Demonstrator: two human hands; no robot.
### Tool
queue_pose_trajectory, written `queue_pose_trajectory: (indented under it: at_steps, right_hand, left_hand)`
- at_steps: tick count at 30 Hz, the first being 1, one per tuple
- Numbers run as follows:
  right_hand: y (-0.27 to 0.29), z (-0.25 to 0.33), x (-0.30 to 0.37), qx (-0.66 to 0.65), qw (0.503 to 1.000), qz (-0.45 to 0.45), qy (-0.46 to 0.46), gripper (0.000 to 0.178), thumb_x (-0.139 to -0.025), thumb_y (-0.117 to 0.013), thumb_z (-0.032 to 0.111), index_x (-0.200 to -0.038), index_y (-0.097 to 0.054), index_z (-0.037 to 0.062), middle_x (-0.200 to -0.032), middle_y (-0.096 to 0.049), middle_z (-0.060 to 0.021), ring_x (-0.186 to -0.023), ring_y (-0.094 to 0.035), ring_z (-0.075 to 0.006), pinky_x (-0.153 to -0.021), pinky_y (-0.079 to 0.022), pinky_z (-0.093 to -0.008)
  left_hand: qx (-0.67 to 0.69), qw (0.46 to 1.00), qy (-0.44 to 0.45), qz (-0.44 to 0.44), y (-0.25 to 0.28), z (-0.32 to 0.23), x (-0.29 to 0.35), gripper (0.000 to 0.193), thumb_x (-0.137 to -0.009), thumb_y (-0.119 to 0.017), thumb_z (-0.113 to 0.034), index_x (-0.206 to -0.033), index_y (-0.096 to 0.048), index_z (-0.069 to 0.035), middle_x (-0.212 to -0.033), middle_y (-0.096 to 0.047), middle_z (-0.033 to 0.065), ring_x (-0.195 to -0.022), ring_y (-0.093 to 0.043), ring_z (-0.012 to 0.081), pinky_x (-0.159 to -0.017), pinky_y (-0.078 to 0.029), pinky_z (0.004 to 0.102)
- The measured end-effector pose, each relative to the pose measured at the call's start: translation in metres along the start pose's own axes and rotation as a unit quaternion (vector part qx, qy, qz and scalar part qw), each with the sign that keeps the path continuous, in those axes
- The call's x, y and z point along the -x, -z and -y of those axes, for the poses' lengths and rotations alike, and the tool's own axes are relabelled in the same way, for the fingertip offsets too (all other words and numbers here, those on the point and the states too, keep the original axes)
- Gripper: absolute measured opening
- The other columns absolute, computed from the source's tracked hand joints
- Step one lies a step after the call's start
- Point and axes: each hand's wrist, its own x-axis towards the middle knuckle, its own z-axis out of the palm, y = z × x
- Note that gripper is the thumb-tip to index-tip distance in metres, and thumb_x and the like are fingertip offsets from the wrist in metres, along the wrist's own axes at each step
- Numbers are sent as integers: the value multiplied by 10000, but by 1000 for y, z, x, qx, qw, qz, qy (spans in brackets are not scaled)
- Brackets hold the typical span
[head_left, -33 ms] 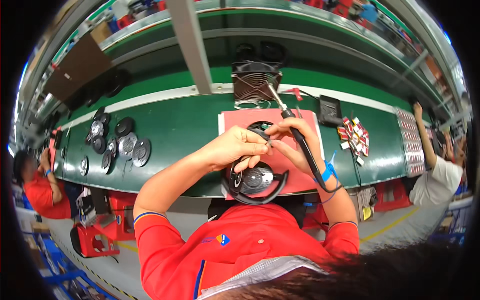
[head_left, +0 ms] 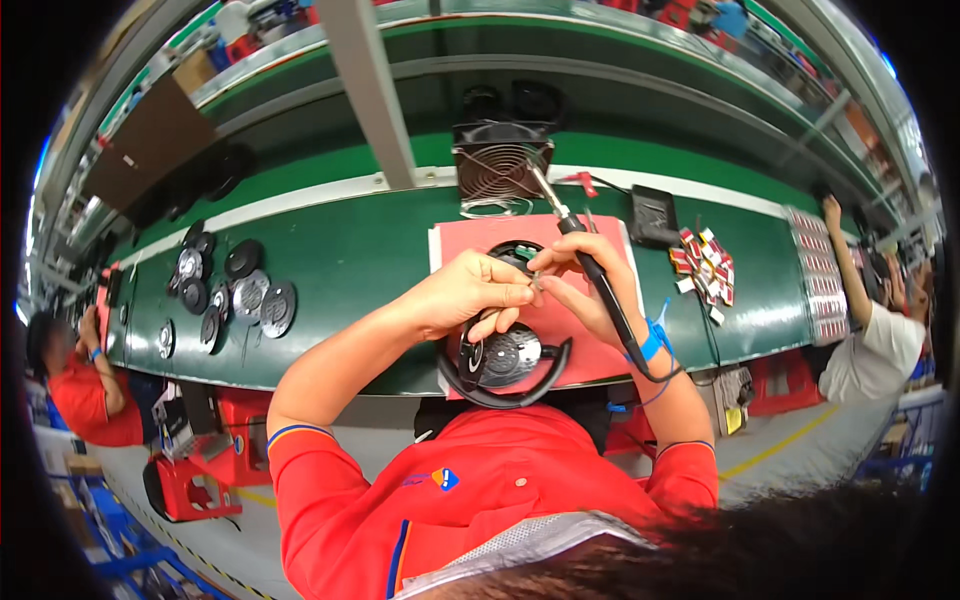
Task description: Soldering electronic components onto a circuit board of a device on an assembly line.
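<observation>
Across our green table [head_left: 350, 300] a pink mat [head_left: 462, 238] is lying. Over it, our left hand [head_left: 485, 295] is pinching a small part [head_left: 537, 284] between its fingers, too tiny to identify. Our right hand [head_left: 590, 275] is curling its fingers around a soldering iron [head_left: 617, 308], their tips reaching the left's. Beneath, black headphones [head_left: 556, 374] are resting across the mat's near edge.

No lettering seems legible; the chest badge [head_left: 446, 480] on the red shirt [head_left: 490, 450] blurs.

Hands [head_left: 478, 294] meet at small part [head_left: 537, 284] over pink mat [head_left: 468, 234]; soldering iron [head_left: 608, 288] in right; fan [head_left: 496, 172] beyond.
</observation>
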Motion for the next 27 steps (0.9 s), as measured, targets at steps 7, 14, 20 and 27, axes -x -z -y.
queue_pose_trajectory:
  at_steps: [7,14,20,27]
  right_hand:
    - [8,-4,5,82,994,-61,-26,362,-818,-631,-80,-1124,-479,38,-851,-619,-86,-796,-620,-155,-730,-503,-290]
    - [-1,-22,-4,74,993,-84,-40,375,-812,-646,-65,-1133,-482,39,-862,-621,-86,-807,-617,-146,-724,-490,-275]
    - [-5,-35,-1,47,996,-71,-18,402,-806,-636,-97,-1138,-456,40,-919,-617,-104,-850,-635,-175,-754,-495,-286]
    - [-4,-35,0,63,995,-79,-23,389,-809,-633,-97,-1126,-464,53,-874,-599,-73,-805,-602,-136,-704,-466,-257]
  left_hand:
    - [-43,999,-16,-9,-9,9,-28,223,-938,-569,-177,-1012,-620,28,-642,-599,46,-421,-512,68,-399,-377,193]
    - [-99,977,-159,-105,4,28,-37,151,-930,-581,-134,-978,-601,8,-734,-625,39,-629,-588,79,-574,-468,196]
    - [-107,974,-170,-102,14,36,-39,137,-921,-587,-126,-953,-613,4,-795,-636,47,-728,-604,89,-661,-493,218]
    - [-60,969,-203,-129,8,37,-41,151,-896,-603,-113,-965,-636,17,-768,-637,39,-682,-577,73,-624,-485,220]
